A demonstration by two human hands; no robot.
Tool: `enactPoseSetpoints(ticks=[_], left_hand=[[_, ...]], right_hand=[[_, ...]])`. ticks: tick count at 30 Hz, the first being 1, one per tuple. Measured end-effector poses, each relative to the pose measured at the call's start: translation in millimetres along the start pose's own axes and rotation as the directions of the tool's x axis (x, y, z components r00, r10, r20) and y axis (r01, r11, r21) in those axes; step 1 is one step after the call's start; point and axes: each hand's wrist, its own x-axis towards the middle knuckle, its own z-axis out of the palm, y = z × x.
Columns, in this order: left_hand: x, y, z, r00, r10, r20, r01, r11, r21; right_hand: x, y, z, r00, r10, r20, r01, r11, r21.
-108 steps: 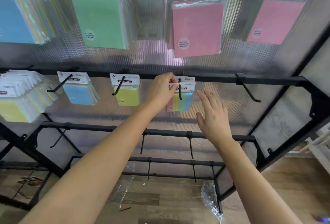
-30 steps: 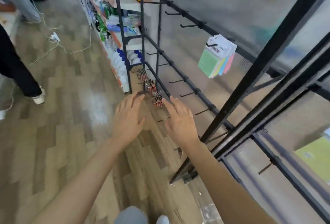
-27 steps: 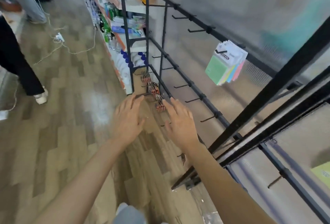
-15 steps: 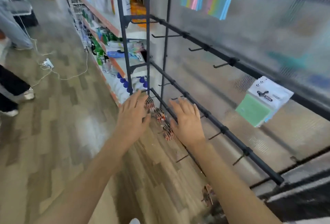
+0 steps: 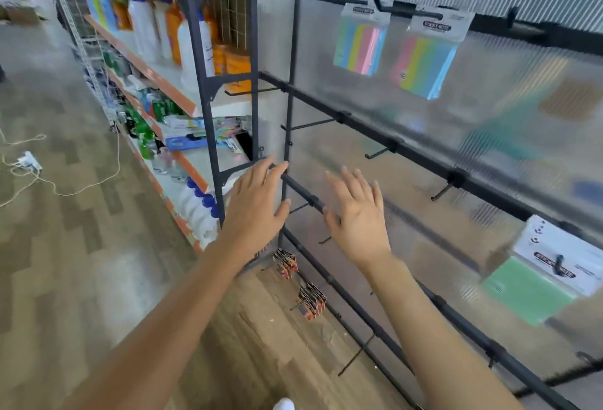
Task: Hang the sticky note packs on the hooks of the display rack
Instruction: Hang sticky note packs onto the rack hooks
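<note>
My view has swung up the rack [image 5: 424, 161]; left hand [image 5: 254, 210], right hand [image 5: 359, 217] empty, fingers spread; green pack [image 5: 528, 292] at four o'clock.

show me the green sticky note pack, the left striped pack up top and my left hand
green sticky note pack [image 5: 525, 290]: head view, on its green pad.
left striped pack [image 5: 360, 47]: head view, on its coloured stripes.
left hand [image 5: 254, 210]: head view, on the back of the hand.

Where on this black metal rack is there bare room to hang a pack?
Free: the bare black hooks on the middle rail, below the two striped sticky note packs and left of the green pack. Crowded: the small orange-black packets low down.
</note>
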Motion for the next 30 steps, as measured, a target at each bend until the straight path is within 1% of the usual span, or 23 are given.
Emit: enactPoseSetpoints(ticks=[3,6,9,12,15,20,23,26,30], left_hand=[[41.3,-9.6,0.9,0.999,0.037,-0.034,-0.037,0.999,-0.02],[86.6,-14.1,0.7,0.993,0.099,-0.06,-0.101,0.994,-0.032],[130.0,-14.6,2.8,0.984,0.161,-0.081,-0.165,0.985,-0.041],[169.9,-9.4,4.2,0.97,0.208,-0.123,-0.218,0.973,-0.073],[206.3,-3.0,5.7,0.959,0.249,-0.134,-0.264,0.959,-0.102],[263.2,8.4,3.3,0.93,0.313,-0.192,-0.341,0.93,-0.135],[294.5,14.8,-1.4,0.903,0.351,-0.248,-0.394,0.907,-0.149],[320.1,18.5,-5.6,0.88,0.389,-0.273,-0.442,0.881,-0.17],[350.3,22.2,-6.8,0.838,0.455,-0.3,-0.526,0.819,-0.229]], right_hand=[[39.0,7.7,6.9,0.998,0.007,-0.063,-0.009,1.0,-0.021],[76.9,19.3,7.7,0.987,0.031,-0.16,-0.038,0.999,-0.037],[104.5,30.1,1.5,0.964,0.058,-0.258,-0.072,0.996,-0.046],[124.4,44.4,-11.0,0.936,0.036,-0.349,-0.07,0.994,-0.083],[140.5,57.9,-27.7,0.907,0.057,-0.417,-0.127,0.982,-0.143],[163.0,75.1,-57.8,0.87,0.058,-0.489,-0.219,0.935,-0.279],[176.6,81.3,-73.6,0.85,0.07,-0.522,-0.276,0.903,-0.329],[188.4,85.8,-83.0,0.828,0.09,-0.553,-0.35,0.854,-0.385],[205.3,89.4,-90.4,0.827,0.088,-0.556,-0.398,0.79,-0.467]])
